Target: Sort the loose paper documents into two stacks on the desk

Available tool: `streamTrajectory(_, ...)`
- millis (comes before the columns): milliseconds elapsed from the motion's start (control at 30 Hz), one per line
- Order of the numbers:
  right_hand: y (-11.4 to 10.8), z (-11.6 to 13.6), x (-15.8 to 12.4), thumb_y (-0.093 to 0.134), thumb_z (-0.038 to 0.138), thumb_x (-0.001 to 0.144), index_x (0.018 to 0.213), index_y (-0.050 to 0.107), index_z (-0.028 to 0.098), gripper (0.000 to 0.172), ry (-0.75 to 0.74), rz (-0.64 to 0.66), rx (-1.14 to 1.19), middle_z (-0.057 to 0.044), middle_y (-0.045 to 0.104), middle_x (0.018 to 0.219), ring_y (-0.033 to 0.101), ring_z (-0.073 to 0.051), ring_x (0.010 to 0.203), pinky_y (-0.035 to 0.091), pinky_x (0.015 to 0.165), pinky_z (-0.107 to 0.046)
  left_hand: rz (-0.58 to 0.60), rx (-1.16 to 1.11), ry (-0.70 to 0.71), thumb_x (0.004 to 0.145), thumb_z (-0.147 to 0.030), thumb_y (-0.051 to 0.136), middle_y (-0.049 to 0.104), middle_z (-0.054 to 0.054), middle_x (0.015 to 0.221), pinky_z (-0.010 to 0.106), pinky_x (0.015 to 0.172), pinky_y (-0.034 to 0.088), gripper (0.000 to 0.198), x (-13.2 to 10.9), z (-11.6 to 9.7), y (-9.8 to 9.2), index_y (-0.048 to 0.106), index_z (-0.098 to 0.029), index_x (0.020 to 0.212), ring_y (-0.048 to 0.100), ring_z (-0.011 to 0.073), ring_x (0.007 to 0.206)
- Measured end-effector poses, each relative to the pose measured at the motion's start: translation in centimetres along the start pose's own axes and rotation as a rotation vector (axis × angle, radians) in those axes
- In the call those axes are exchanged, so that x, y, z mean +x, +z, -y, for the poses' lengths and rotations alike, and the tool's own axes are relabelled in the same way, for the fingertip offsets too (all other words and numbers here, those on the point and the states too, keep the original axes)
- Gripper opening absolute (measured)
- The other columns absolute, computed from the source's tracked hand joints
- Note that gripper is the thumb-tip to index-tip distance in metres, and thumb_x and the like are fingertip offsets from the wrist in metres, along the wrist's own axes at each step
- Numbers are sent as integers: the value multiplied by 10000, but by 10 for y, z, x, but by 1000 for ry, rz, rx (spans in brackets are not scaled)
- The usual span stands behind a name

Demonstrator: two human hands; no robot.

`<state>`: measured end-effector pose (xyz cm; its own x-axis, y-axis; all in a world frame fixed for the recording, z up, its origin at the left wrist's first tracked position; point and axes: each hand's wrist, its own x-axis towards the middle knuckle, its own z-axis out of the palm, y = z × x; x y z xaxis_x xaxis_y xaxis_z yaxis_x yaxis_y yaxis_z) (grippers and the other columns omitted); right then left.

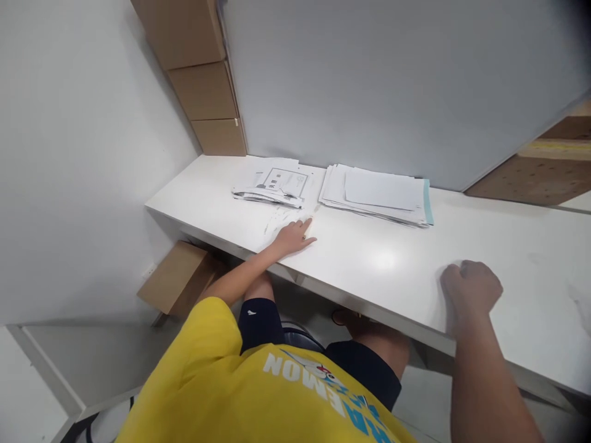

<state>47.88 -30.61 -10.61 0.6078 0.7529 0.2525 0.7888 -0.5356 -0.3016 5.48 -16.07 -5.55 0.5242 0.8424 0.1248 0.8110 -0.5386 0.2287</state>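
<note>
My left hand (293,238) rests on the white desk (369,274), its index finger stretched toward the back and its thumb apart. No object shows in it. Faint grey marks or crumbs (278,218) lie on the desktop just behind it. Beyond those is a small pile of printed papers (281,181), its front edge a little way from my fingertips. My right hand (471,286) is closed in a fist on the right part of the desk, with nothing visible in it. Away from both hands, a thicker stack of papers (376,192) with a light blue edge sits near the back wall.
Cardboard boxes (210,92) are stacked at the desk's back left corner. An open carton (173,277) stands below the desk on the left. At the right, a brown perforated box (521,178) stands against the grey wall panel (392,80). My legs are under the desk's front edge.
</note>
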Motion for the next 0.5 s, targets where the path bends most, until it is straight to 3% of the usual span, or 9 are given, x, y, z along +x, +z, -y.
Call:
streamTrajectory(100, 3, 2, 0, 356, 415, 875, 1194, 671, 61, 571, 68, -13, -2, -269, 655, 1165, 600, -415, 1155, 472, 935, -502, -71, 32, -5, 1007, -424, 428, 629, 150, 1339, 370, 1046, 451, 514, 27, 46, -30, 492, -178, 1453, 581, 285, 1253)
streamTrajectory(200, 6, 4, 0, 359, 427, 860, 1215, 667, 79, 585, 111, -28, 5, -280, 648, 1199, 589, -439, 1175, 464, 969, -540, -211, 82, -226, 1018, -363, 385, 564, 173, 1440, 440, 1167, 327, 499, 63, 101, -61, 479, -158, 1463, 449, 299, 1407)
streamTrajectory(300, 7, 6, -1, 363, 424, 856, 1226, 660, 103, 573, 126, -41, 16, -271, 646, 1214, 587, -447, 1170, 461, 977, -562, -137, 73, -440, 1003, -497, 389, 409, 203, 1568, 502, 1205, 247, 652, 86, 137, -72, 351, -132, 1542, 330, 348, 1486)
streamTrajectory(400, 6, 8, -1, 367, 426, 870, 1241, 654, 103, 569, 114, -42, 17, -265, 642, 1225, 586, -440, 1172, 461, 977, -551, -33, 84, -439, 963, -601, 419, 272, 227, 1629, 532, 1211, 214, 782, 89, 144, -57, 310, -110, 1562, 235, 394, 1519)
streamTrajectory(500, 4, 8, -2, 376, 410, 875, 1258, 648, 106, 559, 110, -40, 11, -257, 639, 1230, 583, -429, 1186, 450, 987, -541, -69, 141, -407, 961, -625, 390, 258, 214, 1638, 592, 1214, 141, 780, 84, 130, -36, 314, -137, 1565, 203, 409, 1523)
